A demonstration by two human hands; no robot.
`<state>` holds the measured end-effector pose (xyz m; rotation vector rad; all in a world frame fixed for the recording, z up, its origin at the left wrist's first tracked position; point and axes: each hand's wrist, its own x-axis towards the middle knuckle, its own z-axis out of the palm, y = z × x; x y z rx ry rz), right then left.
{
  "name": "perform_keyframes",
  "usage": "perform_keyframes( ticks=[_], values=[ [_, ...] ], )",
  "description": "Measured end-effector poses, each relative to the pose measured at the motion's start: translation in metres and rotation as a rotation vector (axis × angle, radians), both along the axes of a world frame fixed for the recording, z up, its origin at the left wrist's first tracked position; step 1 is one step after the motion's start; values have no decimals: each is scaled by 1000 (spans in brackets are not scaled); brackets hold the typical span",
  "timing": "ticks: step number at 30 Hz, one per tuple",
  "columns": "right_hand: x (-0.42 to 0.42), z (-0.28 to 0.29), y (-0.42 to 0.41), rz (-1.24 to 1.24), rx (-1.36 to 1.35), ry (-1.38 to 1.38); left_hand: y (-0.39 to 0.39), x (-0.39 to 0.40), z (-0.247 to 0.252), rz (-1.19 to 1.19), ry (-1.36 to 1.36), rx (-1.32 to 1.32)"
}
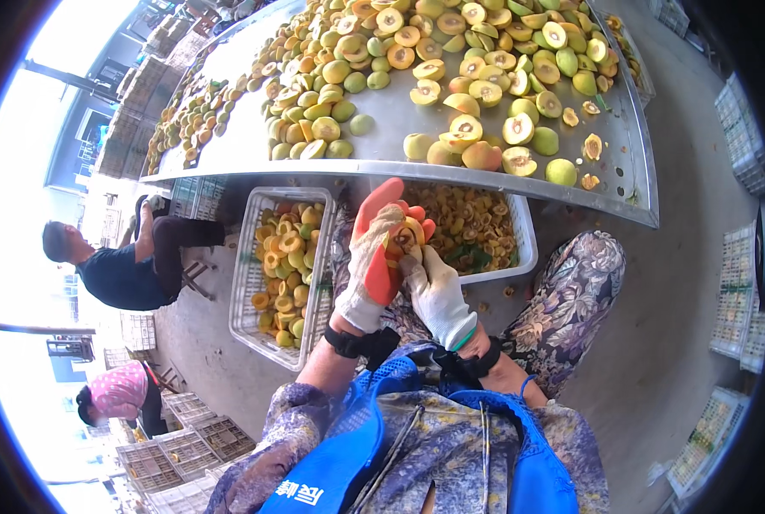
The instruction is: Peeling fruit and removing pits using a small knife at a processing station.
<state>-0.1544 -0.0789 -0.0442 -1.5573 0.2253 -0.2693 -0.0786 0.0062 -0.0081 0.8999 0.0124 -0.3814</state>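
Observation:
My left hand (372,263), in a white knit glove with orange-coated palm and fingers, cups a halved peach-like stone fruit (410,232) with its cut face up. The pit area shows brown in the middle. My right hand (443,295), in a white glove, pinches at that cut face. A thin dark curved edge there looks like a small pitting tool, mostly hidden by fingers and fruit. Both hands are above my lap, just in front of the metal table (389,125). Many cut halves (485,90) lie heaped on its top, some with pits still inside.
A white plastic crate (236,315) of hollowed halves stands to the left. Under the table edge, a white tub (529,234) holds pit scraps and leaves. The table has a raised metal rim (331,168). Two people (122,273) work at left; stacked crates (732,289) line the right.

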Motion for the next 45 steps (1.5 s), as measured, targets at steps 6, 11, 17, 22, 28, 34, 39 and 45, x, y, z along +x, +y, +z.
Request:
perform_keyframes(
  ticks=[6, 11, 17, 22, 28, 34, 39, 45],
  values=[
    [-3, 1, 6, -46, -84, -53, 10, -1, 16, -305, -6, -19],
    [-6, 2, 7, -63, -161, -2, 8, -9, 3, -180, 4, -112],
    [-10, -5, 5, -27, -256, 47, 6, -15, 0, -85, 63, -157],
    [-13, -6, 9, -13, -228, 45, 7, -22, -3, -66, 60, -153],
    [-11, -20, 6, -13, -216, 42, -3, -24, -5, -20, 44, -115],
    [-3, -22, 9, 75, -8, 160, -1, -14, -2, 1, 78, 64],
    [-11, -63, 5, 149, 69, 4, -1, -9, 0, -125, -158, 41],
    [-16, -95, -25, 208, 619, 308, -8, -19, -16, -105, -116, 0]
  ],
)
